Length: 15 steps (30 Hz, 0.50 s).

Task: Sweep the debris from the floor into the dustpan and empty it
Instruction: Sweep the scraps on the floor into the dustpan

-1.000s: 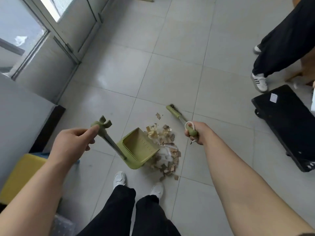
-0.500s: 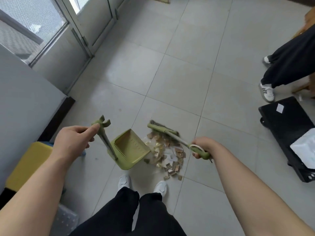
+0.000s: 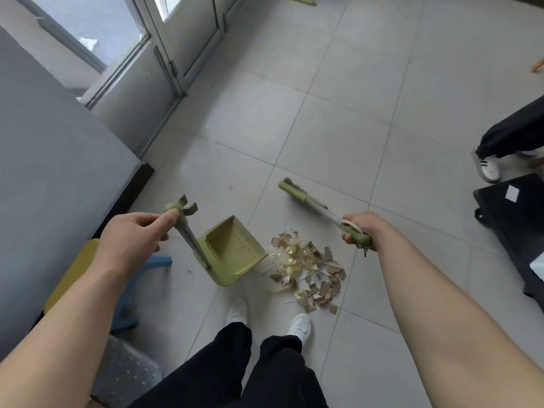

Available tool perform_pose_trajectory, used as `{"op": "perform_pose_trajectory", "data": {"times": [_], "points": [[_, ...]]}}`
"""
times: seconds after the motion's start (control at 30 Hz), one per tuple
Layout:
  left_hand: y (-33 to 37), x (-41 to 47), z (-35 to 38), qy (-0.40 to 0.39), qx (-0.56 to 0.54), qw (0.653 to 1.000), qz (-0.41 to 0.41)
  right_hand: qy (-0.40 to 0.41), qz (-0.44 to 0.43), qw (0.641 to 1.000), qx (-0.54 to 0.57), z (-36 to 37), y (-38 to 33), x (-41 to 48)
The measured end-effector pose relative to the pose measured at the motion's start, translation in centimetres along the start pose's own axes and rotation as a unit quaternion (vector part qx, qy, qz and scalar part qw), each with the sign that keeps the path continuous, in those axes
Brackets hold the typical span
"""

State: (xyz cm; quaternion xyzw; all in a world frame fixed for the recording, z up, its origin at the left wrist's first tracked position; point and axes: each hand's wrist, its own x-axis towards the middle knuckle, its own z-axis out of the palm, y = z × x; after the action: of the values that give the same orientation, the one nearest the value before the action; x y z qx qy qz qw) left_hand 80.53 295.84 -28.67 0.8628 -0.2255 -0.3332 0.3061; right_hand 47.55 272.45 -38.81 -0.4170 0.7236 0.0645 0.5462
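Note:
A green dustpan stands on the grey tiled floor, its mouth facing right toward a pile of debris made of cardboard scraps and gold foil. My left hand grips the top of the dustpan's upright handle. My right hand holds the end of a green broom. The broom head lies on the floor beyond the pile, apart from it. The pile sits just right of the dustpan's lip.
My white shoes stand right behind the pile. A grey cabinet and a yellow-and-blue stool are at the left. A black case lies at the right, beside another person's legs. A glass door is at the back left.
The broom head has swung from the pile's near side out to the floor beyond it. The dustpan has stayed beside the pile. The camera has tilted up and left.

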Motion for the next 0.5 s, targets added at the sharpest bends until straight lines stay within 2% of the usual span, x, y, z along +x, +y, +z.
{"op": "perform_pose_trajectory", "data": {"times": [0.2, 0.37, 0.5], "points": [[-3.0, 0.7, -2.4, 0.017, -0.005, 1.0, -0.015, -0.012, -0.021, 0.999, -0.038, 6.6, -3.3, 1.6], [-5.1, 0.9, -3.9, 0.019, -0.006, 0.999, -0.025, -0.052, -0.028, 0.98, -0.189, 11.2, -2.6, 0.3], [-6.1, 1.1, -4.6, 0.021, -0.009, 0.999, -0.029, -0.057, -0.018, 0.961, -0.27, 10.2, -1.5, -1.4]]}}
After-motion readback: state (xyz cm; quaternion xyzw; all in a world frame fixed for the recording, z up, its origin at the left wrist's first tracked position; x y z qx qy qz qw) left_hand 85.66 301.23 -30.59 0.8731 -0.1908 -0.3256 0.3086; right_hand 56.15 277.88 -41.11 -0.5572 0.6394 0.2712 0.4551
